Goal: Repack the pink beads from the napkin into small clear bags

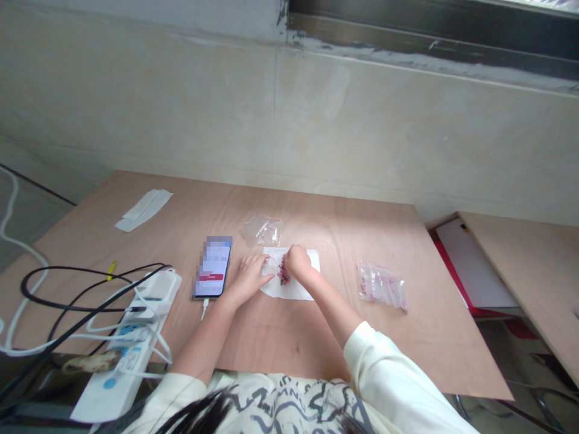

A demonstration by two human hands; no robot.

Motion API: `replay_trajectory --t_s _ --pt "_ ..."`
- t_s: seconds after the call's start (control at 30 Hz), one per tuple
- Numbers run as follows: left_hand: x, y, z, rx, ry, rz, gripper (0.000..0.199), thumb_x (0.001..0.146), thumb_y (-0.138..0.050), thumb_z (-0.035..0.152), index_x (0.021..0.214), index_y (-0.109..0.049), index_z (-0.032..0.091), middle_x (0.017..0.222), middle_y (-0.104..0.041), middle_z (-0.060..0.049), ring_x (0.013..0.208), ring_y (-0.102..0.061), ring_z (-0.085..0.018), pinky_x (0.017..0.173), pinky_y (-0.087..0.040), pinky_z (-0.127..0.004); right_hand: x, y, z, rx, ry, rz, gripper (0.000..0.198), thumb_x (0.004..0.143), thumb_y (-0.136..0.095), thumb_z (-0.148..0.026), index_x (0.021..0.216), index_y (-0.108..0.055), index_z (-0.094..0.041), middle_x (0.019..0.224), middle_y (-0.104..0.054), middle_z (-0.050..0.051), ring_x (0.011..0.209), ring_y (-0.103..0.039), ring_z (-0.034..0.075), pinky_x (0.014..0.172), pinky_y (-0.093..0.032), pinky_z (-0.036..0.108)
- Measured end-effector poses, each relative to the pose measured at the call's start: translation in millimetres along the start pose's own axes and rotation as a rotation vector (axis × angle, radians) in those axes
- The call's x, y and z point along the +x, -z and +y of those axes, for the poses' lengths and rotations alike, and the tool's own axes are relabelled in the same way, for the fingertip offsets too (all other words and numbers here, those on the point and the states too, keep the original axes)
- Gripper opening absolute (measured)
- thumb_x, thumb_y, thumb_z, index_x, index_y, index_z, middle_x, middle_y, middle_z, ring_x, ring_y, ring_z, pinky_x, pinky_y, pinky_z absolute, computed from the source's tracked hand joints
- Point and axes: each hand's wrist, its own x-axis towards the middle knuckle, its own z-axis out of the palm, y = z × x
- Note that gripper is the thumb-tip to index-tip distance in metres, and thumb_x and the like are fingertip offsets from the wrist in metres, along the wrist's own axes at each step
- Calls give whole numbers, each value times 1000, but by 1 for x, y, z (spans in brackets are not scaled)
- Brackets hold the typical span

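Observation:
On a sheet of white paper lies a small pile of dark red and pink bits, too small to name for certain. My left hand is at the left edge of the paper, thumb and fingers closed around a small clear plastic bag. The bag's mouth faces the pile. My right hand is over the right side of the pile with its fingers drawn together and pointing down. Whatever those fingertips hold is hidden.
A phone on a charging cable lies left of my left hand. Clear bags lie behind the paper, and filled bags lie to the right. A power strip with tangled cables covers the left front. White strips lie back left.

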Motion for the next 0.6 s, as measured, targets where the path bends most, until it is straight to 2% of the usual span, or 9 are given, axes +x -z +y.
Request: replay_trajectory --t_s 0.1,0.23,0.3,0.43,0.6 --pt "3 -1 1 -30 -20 14 38 66 -61 27 101 -51 16 100 -59 -9 97 -50 -25 86 -35 -39 -8 6 0 140 46 -17 12 74 -50 -18 66 -58 -13 66 -62 10 63 -58 18 56 -40 26" --pt "4 -2 6 -117 -25 60 35 67 -60 23 100 -50 15 103 -58 -10 99 -50 -24 87 -36 -37 -26 14 -10 349 203 -114 13 74 -51 -20 64 -58 -15 55 -55 2 56 -55 14 57 -40 25" --pt "2 -1 10 -183 -13 95 34 67 -58 22 99 -49 16 103 -57 -9 99 -50 -23 86 -37 -37 -37 18 -14 354 244 -92 14 74 -51 -21 65 -61 -15 63 -55 4 65 -56 16 64 -41 28" --pt "-10 5 21 -318 26 171 34 68 -58 24 99 -45 18 100 -55 -7 95 -52 -20 81 -40 -34 -59 26 -9 395 261 63 15 73 -55 -29 76 -64 -18 89 -52 9 92 -50 21 77 -40 34" --pt "-30 12 36 -376 82 141 34 66 -60 24 95 -44 18 94 -53 -6 89 -52 -19 78 -42 -33 -86 27 7 614 374 -43 15 71 -56 -31 78 -60 -18 83 -55 5 78 -53 15 67 -45 28"
